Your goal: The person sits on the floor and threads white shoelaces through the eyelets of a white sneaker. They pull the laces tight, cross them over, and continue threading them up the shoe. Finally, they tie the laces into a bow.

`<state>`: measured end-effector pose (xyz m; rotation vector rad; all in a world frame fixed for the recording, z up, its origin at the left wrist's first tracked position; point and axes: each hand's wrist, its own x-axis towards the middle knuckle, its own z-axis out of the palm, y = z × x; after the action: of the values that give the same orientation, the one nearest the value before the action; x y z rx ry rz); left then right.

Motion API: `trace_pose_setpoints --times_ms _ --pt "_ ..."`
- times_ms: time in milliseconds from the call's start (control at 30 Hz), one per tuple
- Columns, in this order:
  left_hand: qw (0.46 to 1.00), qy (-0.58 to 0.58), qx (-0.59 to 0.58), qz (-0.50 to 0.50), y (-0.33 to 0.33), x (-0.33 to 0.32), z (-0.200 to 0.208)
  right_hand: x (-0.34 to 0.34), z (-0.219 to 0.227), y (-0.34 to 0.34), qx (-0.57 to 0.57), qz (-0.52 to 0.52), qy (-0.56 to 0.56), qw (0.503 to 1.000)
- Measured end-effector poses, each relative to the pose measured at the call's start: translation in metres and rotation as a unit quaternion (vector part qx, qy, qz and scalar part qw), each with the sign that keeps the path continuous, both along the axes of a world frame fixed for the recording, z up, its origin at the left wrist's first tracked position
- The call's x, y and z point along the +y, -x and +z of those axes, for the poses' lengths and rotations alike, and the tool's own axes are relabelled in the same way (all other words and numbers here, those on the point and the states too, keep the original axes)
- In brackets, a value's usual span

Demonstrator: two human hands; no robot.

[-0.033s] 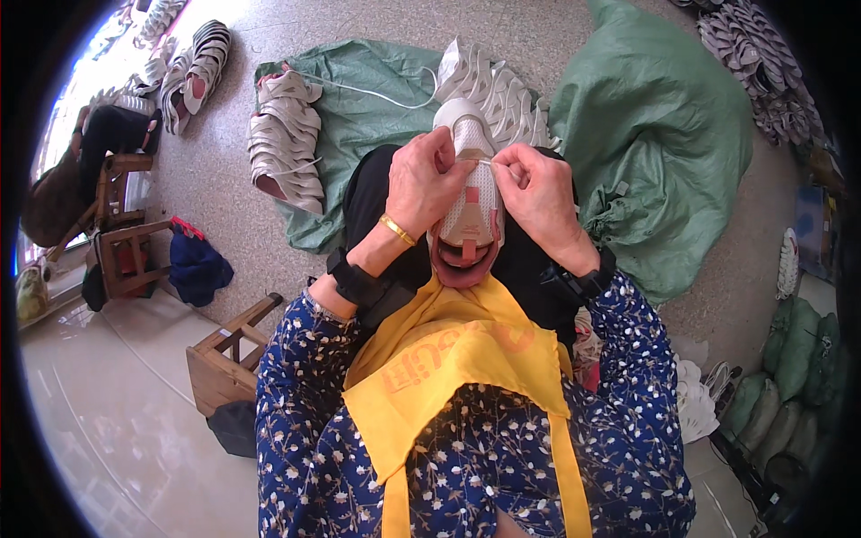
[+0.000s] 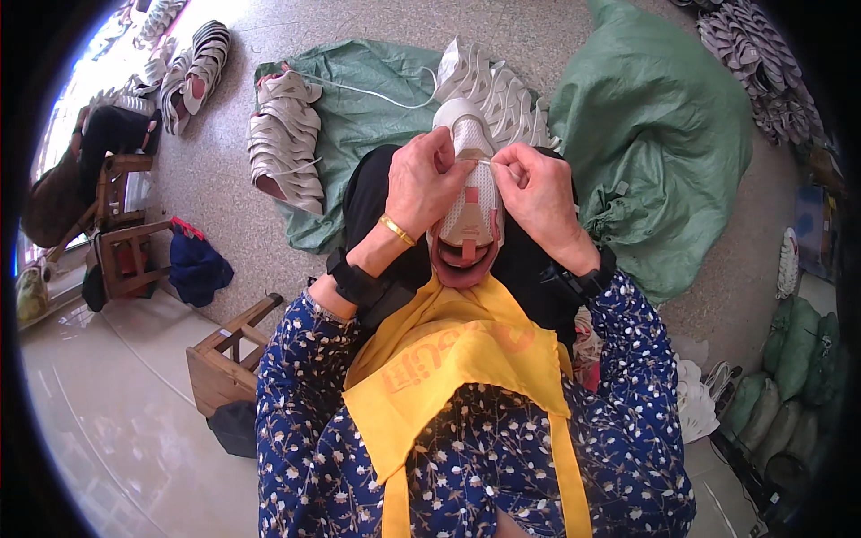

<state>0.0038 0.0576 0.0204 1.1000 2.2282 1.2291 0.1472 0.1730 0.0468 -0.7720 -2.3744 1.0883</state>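
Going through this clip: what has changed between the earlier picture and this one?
Nothing has visibly changed. The left hand and right hand stay at the white lace across the shoe; the green sack beside them lies as before.

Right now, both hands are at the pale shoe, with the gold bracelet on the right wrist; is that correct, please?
Not quite: the head view shows the gold bracelet on the left wrist; left hand and right hand are at the pale shoe.
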Motion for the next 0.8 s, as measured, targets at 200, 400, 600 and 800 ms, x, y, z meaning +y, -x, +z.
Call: trace_pose_setpoints --times_ms 200,400,600,800 --pt "1.000 -0.009 -0.004 -0.003 0.000 -0.001 0.001 0.004 0.005 0.000 -0.010 0.033 -0.028 0.999" --pt "1.000 -0.016 0.000 -0.005 0.000 -0.002 -0.003 0.004 0.004 -0.001 -0.003 0.054 -0.049 0.997" --pt "1.000 -0.016 -0.005 -0.012 0.001 -0.003 -0.001 0.008 0.002 -0.001 -0.020 0.046 -0.034 0.998" --pt "1.000 -0.015 -0.006 -0.025 0.003 -0.004 -0.001 0.016 -0.009 0.004 -0.035 0.016 0.072 0.997"
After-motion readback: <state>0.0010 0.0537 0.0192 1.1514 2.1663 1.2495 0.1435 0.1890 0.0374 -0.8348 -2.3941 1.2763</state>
